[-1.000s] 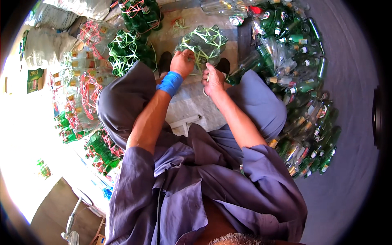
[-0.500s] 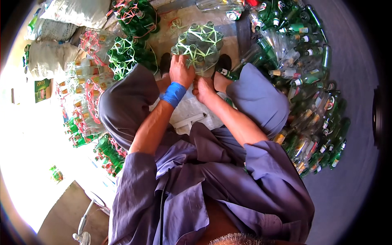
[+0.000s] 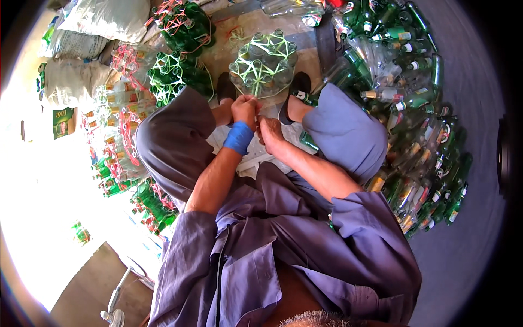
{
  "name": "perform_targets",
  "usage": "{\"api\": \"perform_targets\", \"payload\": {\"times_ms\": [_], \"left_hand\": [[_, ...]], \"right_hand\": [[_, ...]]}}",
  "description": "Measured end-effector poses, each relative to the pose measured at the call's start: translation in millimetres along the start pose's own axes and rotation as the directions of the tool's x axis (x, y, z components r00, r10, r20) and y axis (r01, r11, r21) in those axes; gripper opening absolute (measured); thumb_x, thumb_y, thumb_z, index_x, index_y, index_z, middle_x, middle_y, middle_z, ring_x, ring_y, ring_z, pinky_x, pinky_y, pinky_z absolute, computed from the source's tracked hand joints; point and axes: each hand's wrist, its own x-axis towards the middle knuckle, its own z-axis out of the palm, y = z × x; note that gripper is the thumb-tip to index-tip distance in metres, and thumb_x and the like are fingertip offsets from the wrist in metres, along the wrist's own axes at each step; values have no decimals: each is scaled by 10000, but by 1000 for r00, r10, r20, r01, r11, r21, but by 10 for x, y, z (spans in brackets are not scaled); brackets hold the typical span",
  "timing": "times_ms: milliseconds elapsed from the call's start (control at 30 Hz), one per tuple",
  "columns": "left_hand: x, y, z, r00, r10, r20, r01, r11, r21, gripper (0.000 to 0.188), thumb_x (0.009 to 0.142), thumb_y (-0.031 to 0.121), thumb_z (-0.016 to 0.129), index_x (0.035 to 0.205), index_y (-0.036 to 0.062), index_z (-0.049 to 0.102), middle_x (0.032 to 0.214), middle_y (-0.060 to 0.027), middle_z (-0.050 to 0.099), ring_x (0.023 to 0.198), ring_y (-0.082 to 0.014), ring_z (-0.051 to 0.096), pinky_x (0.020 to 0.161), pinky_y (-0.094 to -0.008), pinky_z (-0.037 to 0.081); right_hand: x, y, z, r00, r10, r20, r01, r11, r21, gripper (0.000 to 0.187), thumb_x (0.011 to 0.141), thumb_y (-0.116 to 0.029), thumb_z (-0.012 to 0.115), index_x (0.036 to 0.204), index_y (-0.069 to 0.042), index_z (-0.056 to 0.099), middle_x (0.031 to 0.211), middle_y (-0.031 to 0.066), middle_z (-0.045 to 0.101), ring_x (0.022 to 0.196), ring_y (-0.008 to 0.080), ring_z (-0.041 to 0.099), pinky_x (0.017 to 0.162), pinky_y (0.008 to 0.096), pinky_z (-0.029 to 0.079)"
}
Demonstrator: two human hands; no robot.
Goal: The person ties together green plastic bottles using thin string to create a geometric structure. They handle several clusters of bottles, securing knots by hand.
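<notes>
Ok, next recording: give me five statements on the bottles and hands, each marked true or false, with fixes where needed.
1. Pale green strands lace the clear-glass bottle bundle in front of the person. True.
2. The blue wrap is around the right wrist. False: it is around the left wrist.
3. The pile of loose bottles lies on the person's right. True.
4. The right hand is far from the left hand. False: the two are close together.
5. The green-bottle bundle at the top, left of centre, has red strands across it. True.
</notes>
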Motion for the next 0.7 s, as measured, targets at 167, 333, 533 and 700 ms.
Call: {"api": "perform_targets", "payload": {"times_ms": [167, 333, 533, 700], "left_hand": [[-72, 32, -85, 995, -81, 56, 81, 997, -7, 60, 881, 142, 572, 831, 112, 583, 575, 10, 491, 414, -128, 412, 364, -265, 298], [-326, 94, -6, 947, -283, 152, 295, 953, -64, 114, 929, 220, 496, 836, 168, 535, 527, 65, 370, 393, -94, 324, 365, -240, 217], [-477, 139, 60, 848, -416, 327, 480, 866, -143, 99, 914, 213, 462, 853, 147, 504, 520, 63, 275, 400, -87, 236, 373, -259, 163], [-362, 15, -110, 889, -413, 199, 419, 908, 16, 82, 872, 185, 518, 831, 116, 536, 542, 14, 418, 415, -122, 341, 376, -297, 245]], "right_hand": [[609, -76, -227, 786, -600, -148, 313, 593, -742, 432, 893, -363, 508, 711, 4, 642, 680, 115, 657, 636, 198, 621, 566, 382, 459], [646, -499, -185, 965, -257, 61, 258, 966, -10, 264, 901, -257, 546, 915, -14, 648, 870, 104, 686, 704, 184, 642, 636, 310, 545], [832, -541, -92, 961, -190, 200, 147, 966, 214, 237, 906, -248, 548, 963, -34, 632, 714, 16, 593, 559, 113, 533, 569, 283, 540], [768, -477, 100, 979, -204, 7, 201, 969, 143, 182, 859, -240, 625, 815, -67, 659, 582, -41, 450, 430, 66, 359, 392, 243, 323]]}}
